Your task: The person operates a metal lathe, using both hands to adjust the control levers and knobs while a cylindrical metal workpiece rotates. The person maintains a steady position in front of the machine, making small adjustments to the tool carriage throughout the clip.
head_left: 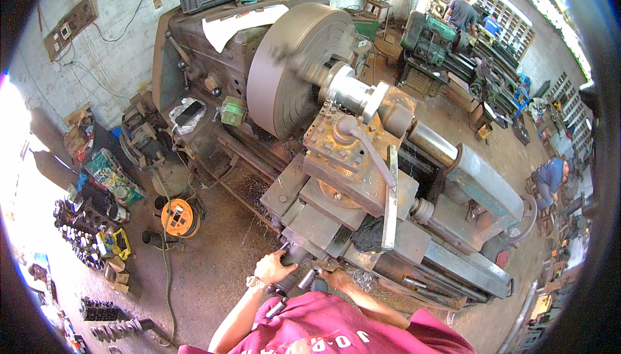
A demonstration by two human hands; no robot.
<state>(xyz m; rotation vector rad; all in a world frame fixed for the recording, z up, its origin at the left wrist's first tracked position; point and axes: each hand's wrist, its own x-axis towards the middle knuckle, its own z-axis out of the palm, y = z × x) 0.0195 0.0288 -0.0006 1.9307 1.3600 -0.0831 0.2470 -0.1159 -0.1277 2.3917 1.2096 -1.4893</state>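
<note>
My left hand (275, 268), with a watch on its wrist, is closed round the cross-slide crank (294, 256) at the front of a large lathe. Close beside it, my right hand (335, 278) has its fingers curled in by a cylindrical metal handle (307, 279); what they grip is partly hidden. Beyond my hands stands the tool post (343, 150) with a long clamp lever (372, 153). A shiny metal cylinder (349, 90) sits between the big round chuck (278, 73), whose face is blurred as if turning, and the tailstock (482, 189).
A dark cloth (369, 234) lies on the carriage by a flat metal bar (391, 202). On the floor at left are an orange cable reel (180, 217), a trailing cable (169, 289) and a crankshaft (119, 329). Other people are at right and near another green lathe (430, 37).
</note>
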